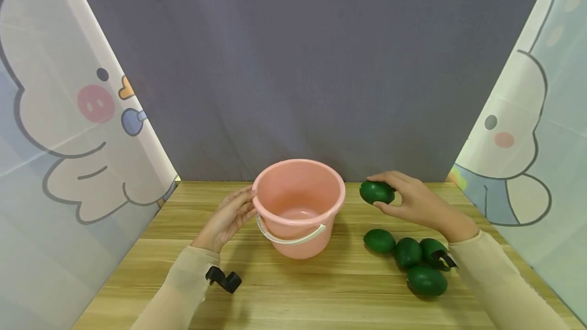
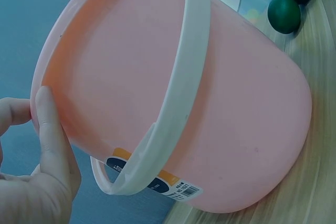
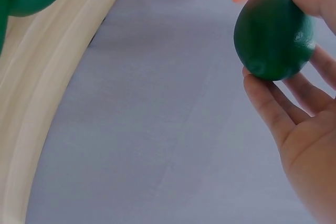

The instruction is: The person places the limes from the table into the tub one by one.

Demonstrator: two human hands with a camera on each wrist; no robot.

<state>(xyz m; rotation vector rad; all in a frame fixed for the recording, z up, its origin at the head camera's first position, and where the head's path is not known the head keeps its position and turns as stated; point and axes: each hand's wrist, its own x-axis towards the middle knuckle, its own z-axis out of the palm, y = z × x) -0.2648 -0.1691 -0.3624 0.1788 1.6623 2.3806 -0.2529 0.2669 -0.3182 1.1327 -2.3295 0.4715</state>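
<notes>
A pink bucket [image 1: 299, 238] stands upright on the table, its white handle [image 1: 293, 241] hanging down in front. My left hand [image 1: 231, 215] holds the bucket's left rim; in the left wrist view, fingers [image 2: 50, 124] lie on both sides of that rim. To the right of the bucket and above the table, my right hand [image 1: 405, 197] grips a glossy dark green avocado [image 1: 377, 192] between thumb and fingertips. The right wrist view shows this avocado [image 3: 273, 35] close up. Several more avocados [image 1: 426, 281] lie clustered on the table below my right hand.
The wooden table [image 1: 284, 302] runs back to a grey cloth [image 1: 302, 65]. Cartoon-printed curtains [image 1: 55, 116] hang at both sides. A black wrist mount [image 1: 223, 279] is on my left sleeve. Inside the bucket, the visible bottom is bare.
</notes>
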